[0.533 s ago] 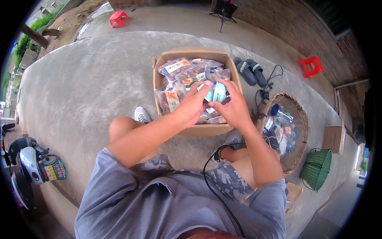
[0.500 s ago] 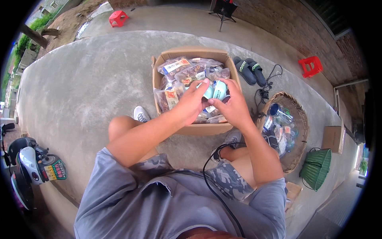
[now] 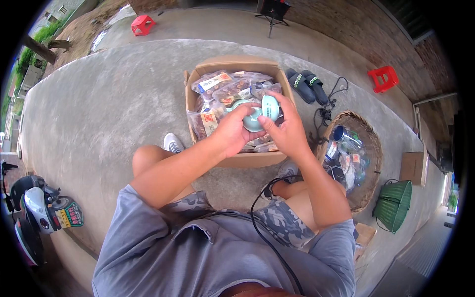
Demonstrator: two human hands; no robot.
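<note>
1. Here, both hands meet over the box (image 3: 236, 159), a brown cardboard carton with open flaps that sits on the grey concrete floor (image 3: 114, 104) in front of the person's knees.
2. The left hand (image 3: 230, 131) curls its fingers around a pale teal gadget (image 3: 257, 116), smooth, rounded and glossy like plastic, gripping it from the left and beneath.
3. The right hand (image 3: 287, 131) pinches the gadget's upper right part between thumb and fingers (image 3: 284, 101), closed on it; that part is oval and stands tilted up.
4. The gadget hangs just above the packets, over the box's middle.
5. Packets (image 3: 217, 86) fill the box: clear crinkled plastic bags of brownish contents, several bearing rectangular labels in orange, white and blue, mostly toward the far left corner.
6. Right of the box, near the floor's far edge, lie two black slippers (image 3: 303, 84) and a tangled black cord (image 3: 326, 111).
7. A round woven basket (image 3: 368, 148) beside the right knee holds cans and shiny wrappers.
8. A green ribbed basket (image 3: 393, 210) stands further right.
9. Two red plastic stools (image 3: 383, 79) sit well off, at far right and far left.
</note>
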